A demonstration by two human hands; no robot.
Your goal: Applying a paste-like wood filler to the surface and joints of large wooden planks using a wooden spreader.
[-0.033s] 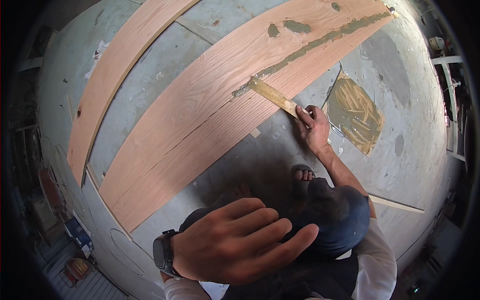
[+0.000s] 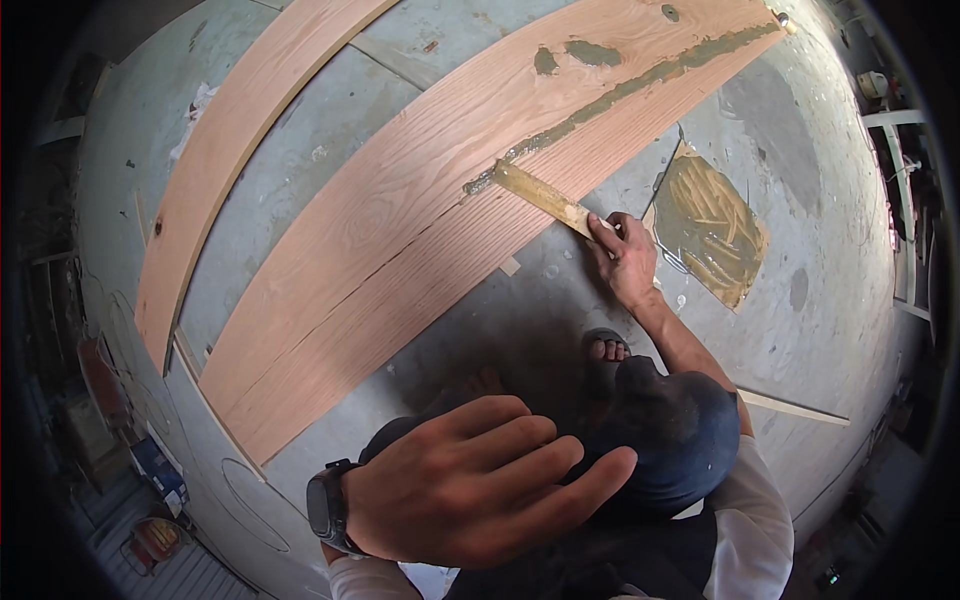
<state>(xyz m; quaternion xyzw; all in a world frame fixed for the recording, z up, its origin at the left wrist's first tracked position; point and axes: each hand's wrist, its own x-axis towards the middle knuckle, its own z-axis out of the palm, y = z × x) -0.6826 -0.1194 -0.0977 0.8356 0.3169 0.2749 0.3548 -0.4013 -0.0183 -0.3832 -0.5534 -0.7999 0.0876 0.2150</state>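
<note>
My right hand (image 2: pixel 628 262) grips a flat, narrow strip spreader (image 2: pixel 542 197) by its near end, thumb and fingers pressed round it. The spreader's far end touches a grey-green band of filler (image 2: pixel 600 112) on a wide wooden board (image 2: pixel 330 300). From that end a dark crack runs toward the board's lower left end. My left hand (image 2: pixel 465 480), with a dark watch (image 2: pixel 332 508) on its wrist, hovers palm down before my body near my knee. Its fingers are loosely bent and apart, with nothing seen in them; the palm is hidden.
Right of the board lies a flat piece (image 2: pixel 712 225) smeared with filler. A second, narrower board (image 2: pixel 225 160) lies farther left. Thin wood strips (image 2: pixel 795 407) lie on the concrete floor (image 2: pixel 830 300). My sandalled foot (image 2: pixel 607 350) is close to the wide board.
The spreader and my right hand have shifted slightly left and down, so its tip sits a little lower along the filler. My left hand has not moved.
</note>
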